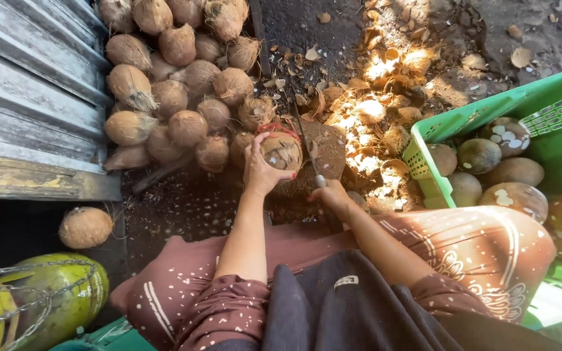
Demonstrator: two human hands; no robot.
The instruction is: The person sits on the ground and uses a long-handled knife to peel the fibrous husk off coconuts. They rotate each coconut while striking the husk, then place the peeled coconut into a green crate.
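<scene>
From the head camera, the left hand (pixel 263 170) has its fingers (pixel 252 144) wrapped around a brown coconut (pixel 282 151), held over the dirt ground (pixel 183 208) beside the coconut pile (pixel 177 71). The right hand (pixel 330 195) is closed on a knife (pixel 307 146), blade beside the coconut. A green crate (pixel 554 120) holds peeled coconuts on the right.

Dark, packed earth ground (pixel 294 26) carries everything here, littered with husk fibre and chips. A heap of brown husked coconuts (pixel 177 84) lies piled on it beside a corrugated metal wall (pixel 27 97), with one stray coconut (pixel 86 227) resting apart nearer the camera. Broken shell pieces (pixel 375 110) lie scattered in a sunlit patch between the heap and a green plastic crate (pixel 463 117), which stands on the ground holding peeled coconuts. A wooden block (pixel 323 146) sits on the soil at centre.
</scene>
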